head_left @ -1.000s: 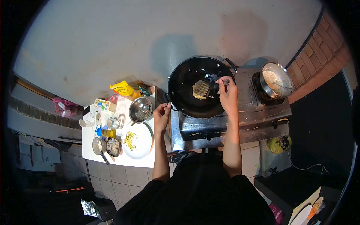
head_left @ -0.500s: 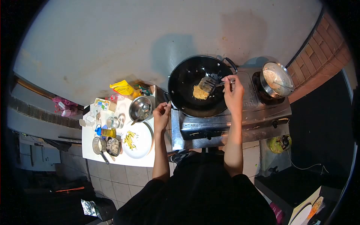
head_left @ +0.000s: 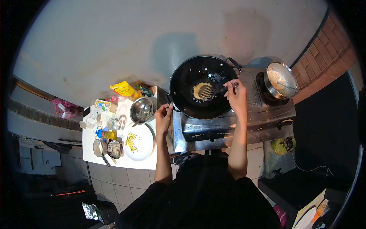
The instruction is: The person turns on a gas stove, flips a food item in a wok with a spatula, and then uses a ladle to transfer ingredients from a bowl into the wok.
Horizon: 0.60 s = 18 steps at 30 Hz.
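Note:
A black wok (head_left: 187, 76) sits on the stove's left burner. My left hand (head_left: 163, 119) is closed at the wok's left handle (head_left: 168, 98), with thumb and fingers pinching it. My right hand (head_left: 236, 96) grips a slotted spatula (head_left: 207, 92) by its handle, above the wok's right side. The spatula's slotted head lies over a golden-brown, flat piece of food (head_left: 196, 90) in the wok's middle and partly hides it. Oil glistens on the wok's surface around the food.
Right of the wok, a steel pot (head_left: 281, 81) of pale food holds a utensil. On the white table (head_left: 126, 163) stand a steel bowl (head_left: 142, 110), a plate with yellow-green strips (head_left: 144, 149), an oil bottle (head_left: 108, 134) and a small saucepan (head_left: 100, 148). A wall rises behind the stove (head_left: 244, 128).
The spatula head has moved slightly left and down onto the food, and its slotted face now shows flat over it. My left hand stays at the wok handle.

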Tool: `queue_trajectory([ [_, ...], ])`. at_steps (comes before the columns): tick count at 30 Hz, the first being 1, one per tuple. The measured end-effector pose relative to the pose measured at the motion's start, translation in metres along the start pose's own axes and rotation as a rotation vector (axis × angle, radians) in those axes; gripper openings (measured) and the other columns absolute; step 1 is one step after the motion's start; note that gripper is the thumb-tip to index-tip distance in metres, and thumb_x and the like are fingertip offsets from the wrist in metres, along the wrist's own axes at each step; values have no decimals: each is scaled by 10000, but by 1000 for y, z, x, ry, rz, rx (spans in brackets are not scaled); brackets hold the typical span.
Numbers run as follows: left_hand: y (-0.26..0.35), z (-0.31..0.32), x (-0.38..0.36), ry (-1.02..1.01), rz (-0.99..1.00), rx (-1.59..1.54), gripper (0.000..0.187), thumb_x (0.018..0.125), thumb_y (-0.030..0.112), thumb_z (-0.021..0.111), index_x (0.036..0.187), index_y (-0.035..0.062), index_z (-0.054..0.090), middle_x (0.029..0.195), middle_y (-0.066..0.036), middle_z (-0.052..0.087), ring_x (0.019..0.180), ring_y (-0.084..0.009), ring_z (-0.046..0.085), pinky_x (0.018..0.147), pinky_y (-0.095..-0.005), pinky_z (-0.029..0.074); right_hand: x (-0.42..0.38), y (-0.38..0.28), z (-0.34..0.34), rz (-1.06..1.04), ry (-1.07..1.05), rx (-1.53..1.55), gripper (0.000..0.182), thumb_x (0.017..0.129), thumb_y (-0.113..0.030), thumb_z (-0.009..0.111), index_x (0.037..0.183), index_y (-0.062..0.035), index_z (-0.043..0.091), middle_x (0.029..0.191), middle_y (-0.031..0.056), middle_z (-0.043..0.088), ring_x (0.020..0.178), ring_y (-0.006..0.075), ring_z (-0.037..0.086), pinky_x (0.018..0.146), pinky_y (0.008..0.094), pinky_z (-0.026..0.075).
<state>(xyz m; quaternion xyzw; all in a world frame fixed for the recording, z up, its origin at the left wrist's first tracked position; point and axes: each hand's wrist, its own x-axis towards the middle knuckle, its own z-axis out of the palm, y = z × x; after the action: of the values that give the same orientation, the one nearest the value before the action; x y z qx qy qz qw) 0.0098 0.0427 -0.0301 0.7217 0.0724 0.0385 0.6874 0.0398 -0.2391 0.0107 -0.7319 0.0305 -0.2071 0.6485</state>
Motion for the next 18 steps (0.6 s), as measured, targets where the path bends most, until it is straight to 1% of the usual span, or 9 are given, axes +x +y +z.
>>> queue_trajectory([
  [2,-1,0,0,7,23,10,165,886,178,622,899,13,621,681,81,467,623,-13,390,560,-169,288,0,4,0,-32,-19,-33,72,915,-43,500,875,16,508,803,79,635,517,57,497,437,206,377],
  [6,-7,0,3,-9,35,-21,174,888,186,622,896,13,619,684,78,470,622,-13,392,558,-168,289,0,2,0,-36,-31,-65,51,910,-23,493,880,18,502,804,81,631,519,60,492,455,208,383],
  [8,-8,0,3,-7,29,-51,175,886,187,624,891,12,618,689,75,478,623,-13,397,560,-168,291,-1,-2,1,-19,-13,-59,85,896,-70,529,869,9,512,746,74,624,526,99,511,503,258,412],
  [15,-7,-1,4,-10,31,-19,171,885,185,626,881,14,616,689,73,484,624,-12,402,558,-167,291,-1,-1,0,-9,-23,-64,73,895,-59,529,880,8,503,752,74,617,527,103,501,502,258,411],
  [17,-3,0,2,-4,10,-9,170,886,184,625,873,15,614,688,74,480,624,-11,401,558,-165,292,0,1,-1,-3,-34,-61,57,907,-28,506,887,25,499,806,93,627,502,64,482,428,211,384],
  [18,0,1,1,-5,8,-9,170,886,184,625,873,15,614,688,74,480,624,-11,401,558,-165,292,0,2,-1,-1,-34,-62,57,907,-28,506,887,25,499,806,93,627,502,64,482,428,211,384],
])
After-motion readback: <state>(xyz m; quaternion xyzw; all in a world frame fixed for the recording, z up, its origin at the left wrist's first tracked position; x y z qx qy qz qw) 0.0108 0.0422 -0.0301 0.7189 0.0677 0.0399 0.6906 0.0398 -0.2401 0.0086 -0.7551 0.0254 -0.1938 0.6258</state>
